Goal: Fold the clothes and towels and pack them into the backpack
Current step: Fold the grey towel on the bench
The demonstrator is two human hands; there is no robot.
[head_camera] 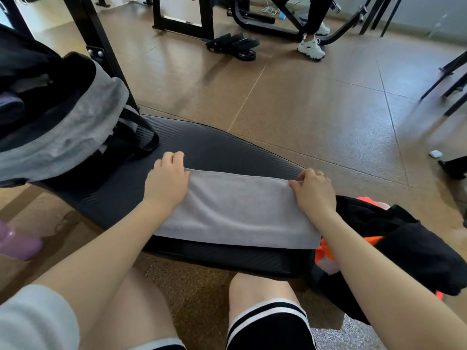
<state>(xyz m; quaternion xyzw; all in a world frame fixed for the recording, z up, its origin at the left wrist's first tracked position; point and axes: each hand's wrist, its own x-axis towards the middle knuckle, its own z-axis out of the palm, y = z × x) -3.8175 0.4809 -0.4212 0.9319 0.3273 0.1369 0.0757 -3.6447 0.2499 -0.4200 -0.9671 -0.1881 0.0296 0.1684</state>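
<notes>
While your left hand (166, 180) and right hand (314, 190) pinch its far corners, the grey plush towel (237, 210), a folded oblong, runs left-right on the ribbed mat (214, 147).

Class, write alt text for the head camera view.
Two bare hands, left hand and right hand, pinch the far corners of a folded grey towel on a black mat; a grey-and-black backpack sits left.
</notes>
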